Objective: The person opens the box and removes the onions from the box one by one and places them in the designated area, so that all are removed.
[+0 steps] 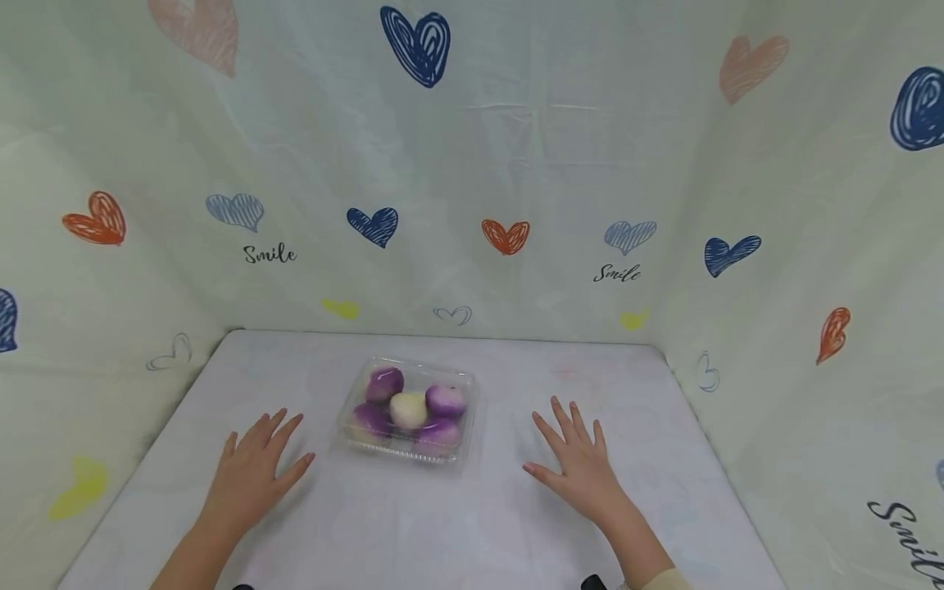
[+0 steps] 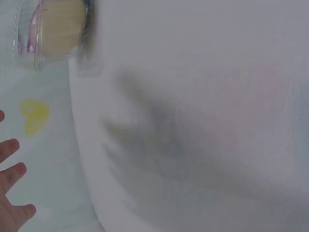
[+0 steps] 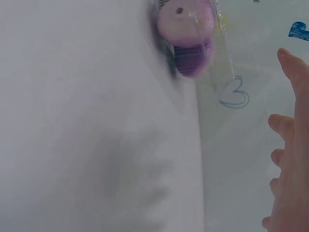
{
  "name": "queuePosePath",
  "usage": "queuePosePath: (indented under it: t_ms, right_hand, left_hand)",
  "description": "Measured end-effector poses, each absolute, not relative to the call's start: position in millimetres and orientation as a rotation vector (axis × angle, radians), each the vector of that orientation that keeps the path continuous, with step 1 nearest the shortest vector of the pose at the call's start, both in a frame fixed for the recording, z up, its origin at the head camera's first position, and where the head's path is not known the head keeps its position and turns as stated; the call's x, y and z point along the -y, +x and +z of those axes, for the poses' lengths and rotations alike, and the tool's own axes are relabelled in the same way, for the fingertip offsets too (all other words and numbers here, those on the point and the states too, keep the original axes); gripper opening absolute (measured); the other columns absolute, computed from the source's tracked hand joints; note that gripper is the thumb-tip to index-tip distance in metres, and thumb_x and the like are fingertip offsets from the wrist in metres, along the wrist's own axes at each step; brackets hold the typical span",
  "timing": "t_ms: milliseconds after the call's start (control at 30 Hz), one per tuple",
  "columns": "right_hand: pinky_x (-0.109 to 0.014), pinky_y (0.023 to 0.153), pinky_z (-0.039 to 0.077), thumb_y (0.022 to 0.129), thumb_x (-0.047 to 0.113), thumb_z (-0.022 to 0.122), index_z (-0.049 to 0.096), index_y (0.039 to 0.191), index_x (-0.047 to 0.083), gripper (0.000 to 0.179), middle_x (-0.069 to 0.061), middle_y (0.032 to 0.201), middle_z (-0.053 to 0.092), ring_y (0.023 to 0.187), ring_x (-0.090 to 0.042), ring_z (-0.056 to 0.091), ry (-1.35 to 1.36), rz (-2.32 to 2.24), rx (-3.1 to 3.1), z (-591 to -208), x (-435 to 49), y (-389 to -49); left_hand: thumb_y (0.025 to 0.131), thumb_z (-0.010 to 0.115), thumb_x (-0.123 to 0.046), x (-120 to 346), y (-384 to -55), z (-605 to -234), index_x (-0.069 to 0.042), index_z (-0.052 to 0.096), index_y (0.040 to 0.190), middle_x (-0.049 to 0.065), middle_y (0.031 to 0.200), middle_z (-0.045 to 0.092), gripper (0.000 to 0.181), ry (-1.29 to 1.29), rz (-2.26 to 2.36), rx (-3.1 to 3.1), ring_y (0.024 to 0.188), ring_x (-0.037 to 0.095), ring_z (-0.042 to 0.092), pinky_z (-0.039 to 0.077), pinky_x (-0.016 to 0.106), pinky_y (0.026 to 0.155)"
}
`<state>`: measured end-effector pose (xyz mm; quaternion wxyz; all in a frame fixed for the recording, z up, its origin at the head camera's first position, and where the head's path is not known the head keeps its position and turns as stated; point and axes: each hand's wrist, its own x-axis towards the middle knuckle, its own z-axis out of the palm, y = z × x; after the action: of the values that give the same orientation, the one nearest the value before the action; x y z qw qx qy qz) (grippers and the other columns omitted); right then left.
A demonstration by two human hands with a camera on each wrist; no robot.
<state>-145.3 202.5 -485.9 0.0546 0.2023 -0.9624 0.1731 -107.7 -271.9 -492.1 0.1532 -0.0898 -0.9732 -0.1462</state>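
White tabletop [image 1: 413,524] — heart-printed sheeting [image 1: 472,156] behind and beside.

From the head, we look forward and down over the surface [image 1: 413,524], taking in the left hand [image 1: 251,475], right hand [image 1: 586,477] and heart-printed backdrop [image 1: 457,164]. Both wrist cameras bring us closer, turned sideways; all three views share the clear clamshell box [image 1: 406,452], cropped at each wrist view's top.

Clear plastic box [image 1: 416,456] flat on the white table [image 1: 420,524], five round vegetables [image 1: 409,410] inside: four purplish, one pale.
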Motion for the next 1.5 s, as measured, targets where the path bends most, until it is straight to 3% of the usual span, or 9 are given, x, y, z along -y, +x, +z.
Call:
queuePosePath:
  t_ms: [167,433,633,1000,1200,1500]
  right_hand:
    - [-0.068,0.107,0.002,0.09,0.058,0.059,0.034,0.153,0.018,0.079,-0.009,0.162,0.01,0.146,-0.038,0.003,0.598,0.755,2.933,-485,-194,-143]
    - [-0.071,0.104,0.017,0.09,0.045,0.067,0.038,0.151,0.014,0.073,-0.008,0.161,0.017,0.146,-0.037,0.01,0.614,1.178,2.801,-488,-176,-137]
    - [-0.065,0.105,0.024,0.09,0.041,0.069,0.043,0.148,0.015,0.068,-0.003,0.159,0.024,0.144,-0.032,0.019,0.642,1.412,2.734,-491,-157,-131]
    - [-0.059,0.105,0.032,0.09,0.019,0.072,0.049,0.141,0.019,0.056,-0.004,0.146,0.045,0.134,-0.028,0.04,0.772,1.663,2.494,-495,-119,-120]
    - [-0.049,0.106,0.035,0.088,0.019,0.074,0.052,0.138,0.008,0.056,-0.001,0.14,0.05,0.13,-0.022,0.045,0.823,1.761,2.465,-493,-95,-114]
    - [-0.043,0.106,0.036,0.087,0.019,0.074,0.052,0.138,0.012,0.057,0.0,0.137,0.051,0.127,-0.019,0.046,0.907,1.859,2.468,-495,-66,-110]
  left_hand:
    - [0.091,0.069,-0.027,263,-105,-493,0.003,0.051,0.134,0.029,0.131,0.051,0.056,-0.192,-0.699,2.76,0.117,0.05,0.047,0.036,0.063,0.094]
    - [0.096,0.063,-0.02,246,-102,-501,0.001,0.047,0.139,0.025,0.133,0.052,0.05,-0.045,-1.072,2.724,0.116,0.043,0.052,0.039,0.06,0.092]
    - [0.096,0.062,-0.014,236,-105,-507,0.003,0.046,0.138,0.026,0.131,0.054,0.048,-0.027,-1.191,2.677,0.115,0.042,0.054,0.042,0.057,0.093]
    - [0.1,0.056,-0.018,226,-104,-511,0.003,0.041,0.142,0.027,0.142,0.044,0.049,0.01,-1.434,2.638,0.122,0.044,0.049,0.04,0.057,0.096]
    - [0.102,0.053,-0.023,221,-108,-512,0.001,0.036,0.146,0.023,0.149,0.037,0.053,0.096,-1.571,2.628,0.131,0.042,0.041,0.038,0.056,0.1]
    - [0.103,0.05,-0.026,216,-111,-512,-0.003,0.036,0.147,0.02,0.15,0.037,0.052,0.14,-1.652,2.599,0.131,0.036,0.044,0.038,0.051,0.101]
